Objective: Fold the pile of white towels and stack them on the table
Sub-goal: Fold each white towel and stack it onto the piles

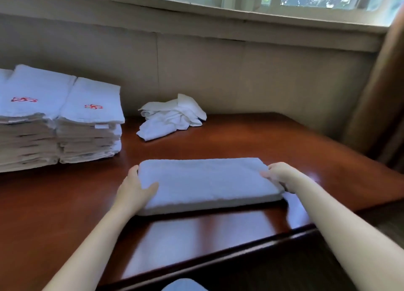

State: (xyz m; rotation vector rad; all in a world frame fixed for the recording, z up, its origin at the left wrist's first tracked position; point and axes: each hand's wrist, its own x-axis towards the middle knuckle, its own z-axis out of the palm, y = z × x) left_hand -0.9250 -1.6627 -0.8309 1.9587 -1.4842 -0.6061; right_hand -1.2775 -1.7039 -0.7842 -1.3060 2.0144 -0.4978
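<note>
At the table's near middle: the folded towel point(205, 181) is lying flat as a long pad on the table point(240, 142), its long side running left to right, close to the front edge.
Left grip: the left grip point(133, 190) is clasping the pad's left end, thumb lying on top and fingers curling round the far corner.
Right grip: the right grip point(282, 177) is pinching the right end, fingers curling over the top. The thumb is hiding underneath, so how far it is reaching cannot be told.
Towel against the grips: the folded towel is spanning the gap between them, one short end inside each, with its middle resting on the wood.
Why held so: taking both ends at once is probably stopping the layers from sliding apart and allowing a level lift.
Stacks: two stacks point(59, 124) are standing at the far left, side by side and touching, with red emblems facing up. They are well apart from the held pad and are likely its destination.
Crumpled pile: the crumpled pile point(170, 118) is waiting at the back near the wall, just right of the stacks, not yet folded.
Progress: judging by the tall stacks and the small heap, most of the work is looking done.
</note>
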